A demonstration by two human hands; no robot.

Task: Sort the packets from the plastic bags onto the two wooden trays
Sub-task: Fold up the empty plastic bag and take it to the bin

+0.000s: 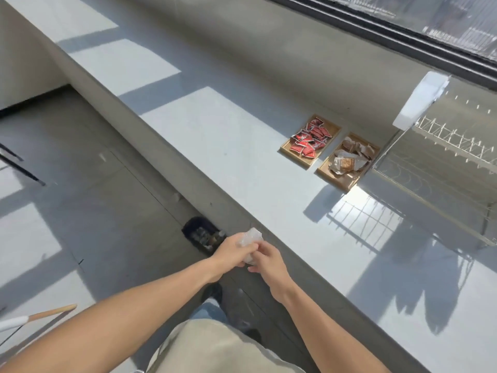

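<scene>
Two wooden trays lie side by side on the grey counter near the window. The left tray holds several red packets. The right tray holds several brown and silver packets. Both my hands meet at the counter's front edge, far from the trays. My left hand is closed around a crumpled clear plastic bag. My right hand pinches the bag's lower end from the right.
A white wire dish rack stands right of the trays against the window. A small dark bin with rubbish sits on the floor below the counter edge. A wooden handle pokes in at lower left.
</scene>
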